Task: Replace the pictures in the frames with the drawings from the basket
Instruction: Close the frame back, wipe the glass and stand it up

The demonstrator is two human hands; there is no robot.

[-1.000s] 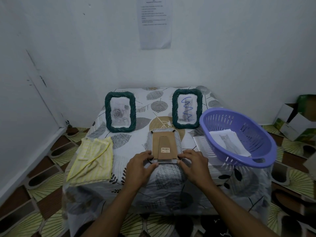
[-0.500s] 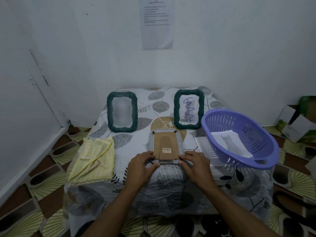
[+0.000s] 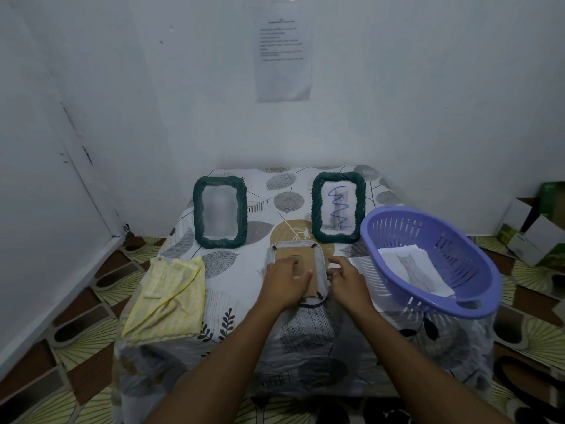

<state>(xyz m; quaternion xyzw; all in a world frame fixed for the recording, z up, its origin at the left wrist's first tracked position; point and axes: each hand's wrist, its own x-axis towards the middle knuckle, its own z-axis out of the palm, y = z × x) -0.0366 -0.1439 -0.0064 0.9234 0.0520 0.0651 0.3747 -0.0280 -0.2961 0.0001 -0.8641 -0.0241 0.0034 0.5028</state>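
Left hand (image 3: pixel 287 283) lies flat, fingers straight, pressing on the brown cardboard back of a grey-rimmed picture frame (image 3: pixel 301 255) that lies face down near the middle of the front edge of the leaf-patterned cloth-covered table (image 3: pixel 244 316). Right hand (image 3: pixel 348 280) sits at that frame's right rim with fingers loosely curled. I cannot tell whether they pinch anything.

The step looks like freeing the back panel. Small black turn clips (image 3: pixel 319 294) hold it: three show, and a fourth may be hidden under the left hand. Each should be swivelled clear while the flat hand steadies the frame. Then the panel should be lifted straight up so the glass stays put.

Frames number three: this one, plus two dark green woven oval-cornered frames standing toward the back edge. The left frame (image 3: pixel 198 215) shows a blurred picture; the right frame (image 3: pixel 316 209) shows a blue scribble. One purple slotted plastic basket (image 3: pixel 452 240) overhangs the right edge, holding a small stack of drawings (image 3: pixel 415 267) topped by a grey cat; their number is unclear. One yellow striped cloth (image 3: pixel 168 295) lies at the front left corner.
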